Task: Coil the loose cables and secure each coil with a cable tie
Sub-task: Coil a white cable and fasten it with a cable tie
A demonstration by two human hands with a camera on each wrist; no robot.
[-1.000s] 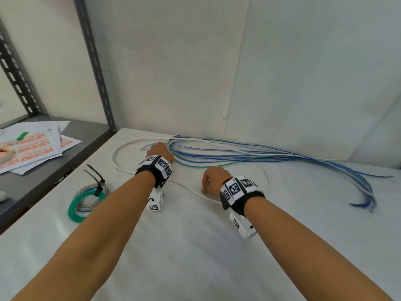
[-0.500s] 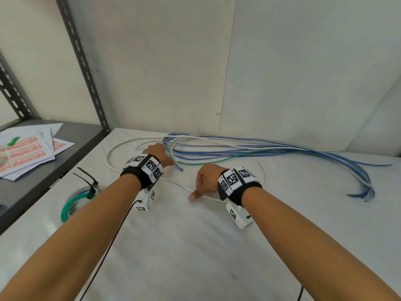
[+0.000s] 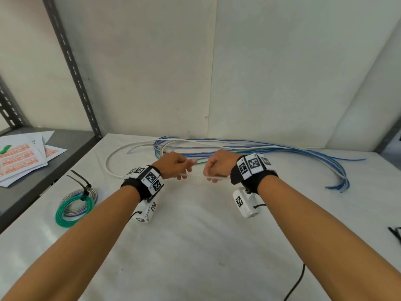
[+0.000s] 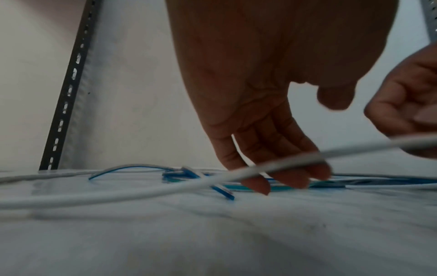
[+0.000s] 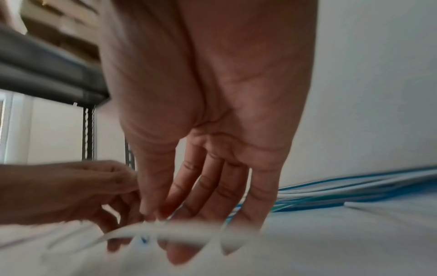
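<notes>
While pressing low on the bench (image 3: 195, 246) a second ago, now raised clear of it in the head view: left hand (image 3: 173, 166) and right hand (image 3: 219, 166), close together, with a short run of white cable (image 3: 195, 175) stretched between. Both sets of fingers curled shut on that run. Looks like the start of the first loop, judging by the long slack still curving away to the left. Behind, untouched against the wall, a bundle of blue cables (image 3: 282, 148). At left, one green coil (image 3: 73, 205) already bound with a black tie (image 3: 80, 181); more dark ties (image 3: 396, 234) cut off by the right edge.

From the left wrist: fingers (image 4: 295, 179) pointing down and hooked about the white cable (image 4: 165, 188), thumb mostly out of sight, so hard to call the hold firm or loose. Right hand (image 4: 406, 112) only partly in frame.

From the right wrist: heavy blur. Thumb and forefinger of the right hand (image 5: 212, 130) seemingly pinched on the white cable (image 5: 165, 228), left hand (image 5: 71, 190) just beside. Cannot make out either cable end, nor the full length left to coil.
</notes>
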